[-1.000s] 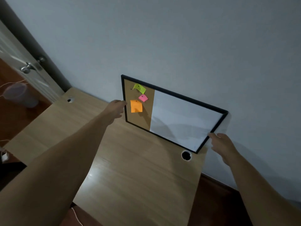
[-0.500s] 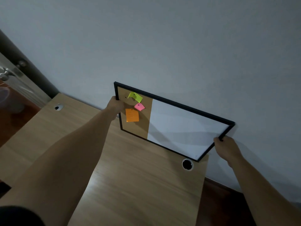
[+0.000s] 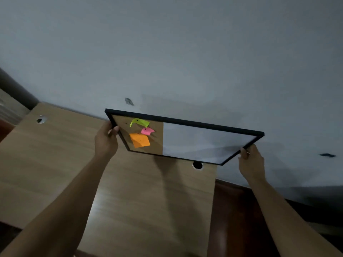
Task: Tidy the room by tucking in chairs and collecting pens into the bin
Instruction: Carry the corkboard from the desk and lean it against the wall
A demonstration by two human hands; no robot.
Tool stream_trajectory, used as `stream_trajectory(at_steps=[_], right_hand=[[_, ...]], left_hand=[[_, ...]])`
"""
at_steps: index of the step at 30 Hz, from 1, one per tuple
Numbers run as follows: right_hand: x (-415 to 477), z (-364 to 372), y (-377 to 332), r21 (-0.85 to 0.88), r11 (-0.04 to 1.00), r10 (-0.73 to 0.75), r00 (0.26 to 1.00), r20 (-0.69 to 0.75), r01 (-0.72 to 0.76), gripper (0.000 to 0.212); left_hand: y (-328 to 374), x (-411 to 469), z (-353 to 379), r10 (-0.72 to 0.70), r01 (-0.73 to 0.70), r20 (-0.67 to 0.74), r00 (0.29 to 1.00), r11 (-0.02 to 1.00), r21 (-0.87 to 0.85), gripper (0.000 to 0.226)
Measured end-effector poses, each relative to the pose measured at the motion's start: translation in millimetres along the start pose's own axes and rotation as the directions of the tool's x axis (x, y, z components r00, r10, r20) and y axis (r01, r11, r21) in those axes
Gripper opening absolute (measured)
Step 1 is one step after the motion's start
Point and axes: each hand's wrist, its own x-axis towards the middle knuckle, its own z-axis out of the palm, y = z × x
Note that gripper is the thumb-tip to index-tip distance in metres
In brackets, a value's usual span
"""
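While both arms reach forward over the wooden table [image 3: 55, 164], the left hand [image 3: 105, 140] grips the left edge of a black-framed board [image 3: 204, 143], its thumb lying over the frame onto the cork, and the right hand [image 3: 250, 160] grips the frame near the right lower corner, fingers curled round the edge. Held between the two hands, the board is clear of the table and tilted, its face turned up toward the camera, its far edge close to the pale wall [image 3: 185, 52]. Its left part is cork and carries three pinned notes: a green note [image 3: 139, 122] at the top, a pink note [image 3: 147, 131] just below and to the right of it, and a larger orange note [image 3: 140, 140] lowest. The rest of the board is plain white. Two round cable holes show in the table top, one hole [image 3: 40, 120] near the far left corner and another hole [image 3: 197, 165] just beneath the board's near edge. Two dark marks sit on the wall, one above the board and one to the right of the right hand. Dark reddish floor [image 3: 232, 210] lies right of the table. No chairs, pens or bin can be seen in this view.
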Motion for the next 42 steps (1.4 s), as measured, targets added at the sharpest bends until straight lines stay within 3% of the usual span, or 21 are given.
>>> stream_trajectory(at_steps=[9,17,22,28,37,42], right_hand=[[-89,-82,58,0.049,0.985,0.171,0.956,-0.238,-0.164,0.013],[-160,-168,119,0.212,0.961,0.248,0.898,-0.364,-0.179,0.017],[-164,-228,168,0.224,0.961,0.242,0.894,-0.378,-0.166,0.022],[-139,-295,231,0.160,0.983,0.142,0.932,-0.333,-0.093,0.031],[-95,-389,308,0.423,0.906,0.134,0.947,-0.292,0.003,0.043],[-72,-419,335,0.479,0.878,0.154,0.933,-0.326,0.023,0.036]], left_hand=[[53,-71,19,0.152,-0.155,0.152,0.977,0.988,0.009,0.019],[100,-119,70,0.206,-0.197,0.333,0.920,0.979,-0.060,0.013],[148,-158,105,0.230,-0.234,0.348,0.909,0.972,-0.030,0.022],[204,-221,165,0.230,-0.243,0.310,0.922,0.970,0.002,0.011],[266,-300,257,0.175,-0.158,0.323,0.930,0.984,-0.077,0.013],[299,-319,294,0.154,-0.134,0.362,0.919,0.988,-0.081,0.013]])
